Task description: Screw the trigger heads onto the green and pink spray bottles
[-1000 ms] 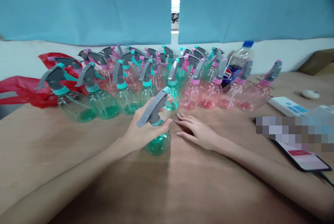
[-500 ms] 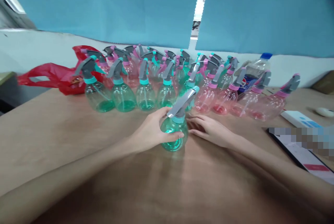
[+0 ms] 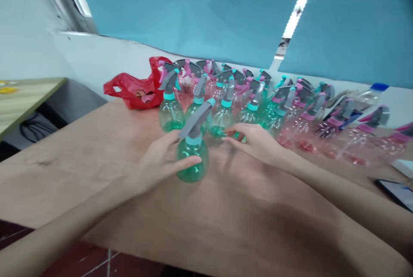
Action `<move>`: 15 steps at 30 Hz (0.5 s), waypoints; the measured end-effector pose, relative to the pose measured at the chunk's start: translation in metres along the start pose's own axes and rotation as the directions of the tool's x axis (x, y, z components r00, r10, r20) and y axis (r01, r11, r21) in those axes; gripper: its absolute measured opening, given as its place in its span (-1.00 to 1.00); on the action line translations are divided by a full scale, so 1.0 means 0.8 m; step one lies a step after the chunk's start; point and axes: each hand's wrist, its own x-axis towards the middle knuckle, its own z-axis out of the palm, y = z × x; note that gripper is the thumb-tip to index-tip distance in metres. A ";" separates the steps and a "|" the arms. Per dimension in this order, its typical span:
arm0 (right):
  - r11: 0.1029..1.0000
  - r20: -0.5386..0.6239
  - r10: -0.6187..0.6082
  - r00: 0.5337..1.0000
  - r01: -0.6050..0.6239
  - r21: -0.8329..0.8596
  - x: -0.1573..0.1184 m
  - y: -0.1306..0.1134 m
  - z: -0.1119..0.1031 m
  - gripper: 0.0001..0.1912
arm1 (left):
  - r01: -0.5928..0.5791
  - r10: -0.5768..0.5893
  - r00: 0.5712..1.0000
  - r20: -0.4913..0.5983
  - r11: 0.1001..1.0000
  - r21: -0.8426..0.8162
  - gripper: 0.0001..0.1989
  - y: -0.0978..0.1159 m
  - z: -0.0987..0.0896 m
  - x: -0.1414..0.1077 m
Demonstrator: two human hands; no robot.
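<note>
My left hand [image 3: 159,161] is wrapped round a green spray bottle [image 3: 190,169] with a grey trigger head and turquoise collar. The bottle is upright, its spray head leaning to the right. To its right, my right hand [image 3: 258,143] has loosely bent fingers, a gap between thumb and fingertips, and nothing visible in it. Those fingertips are nearest to a clear-green spray bottle [image 3: 222,118] in the front row; whether they touch it I cannot tell. Another green spray bottle [image 3: 171,115] stands at the left end of that row.
Several pink spray bottles [image 3: 308,133] stand at the right, with more green and pink ones behind. A red plastic bag [image 3: 135,87] lies at the back left of the wooden table [image 3: 80,152]. A blue-capped drink bottle [image 3: 371,94] and a dark-edged tablet [image 3: 393,193] are at the right.
The view has turned left, so the row sits further right. My left hand, holding the green spray bottle, has moved left; my right hand is further from that bottle and nearer the row.
</note>
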 end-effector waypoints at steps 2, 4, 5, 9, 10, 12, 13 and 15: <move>0.998 -0.033 -0.041 0.999 0.042 0.050 0.026 -0.026 0.006 -0.74 | 0.067 -0.066 0.997 -0.050 0.997 0.024 -0.50 -0.023 -0.029 -0.009; 0.994 -0.084 -0.070 0.994 0.077 0.078 0.051 -0.052 0.012 -0.73 | 0.152 -0.153 0.985 -0.086 0.988 -0.019 -0.49 -0.040 -0.056 -0.015; 0.993 -0.099 -0.074 0.992 0.083 0.086 0.064 -0.064 0.016 -0.71 | 0.181 -0.184 0.977 -0.110 0.983 -0.036 -0.51 -0.048 -0.069 -0.015; 0.992 -0.148 -0.028 0.989 0.046 0.118 0.111 -0.099 0.032 -0.59 | 0.211 -0.208 0.964 -0.165 0.978 -0.004 -0.55 -0.072 -0.107 -0.009; 0.992 -0.159 -0.013 0.987 0.033 0.123 0.121 -0.104 0.036 -0.57 | 0.207 -0.203 0.967 -0.155 0.978 0.012 -0.56 -0.078 -0.114 -0.005; 0.991 -0.151 0.031 0.988 -0.011 0.132 0.137 -0.109 0.041 -0.55 | 0.175 -0.168 0.975 -0.146 0.984 0.040 -0.57 -0.091 -0.124 0.004; 0.989 -0.131 0.060 0.990 -0.041 0.144 0.143 -0.110 0.043 -0.56 | 0.169 -0.160 0.971 -0.175 0.985 0.038 -0.55 -0.098 -0.127 0.009; 0.974 -0.069 0.127 0.990 -0.111 0.196 0.154 -0.110 0.046 -0.57 | 0.145 -0.130 0.974 -0.186 0.987 0.070 -0.57 -0.111 -0.131 0.020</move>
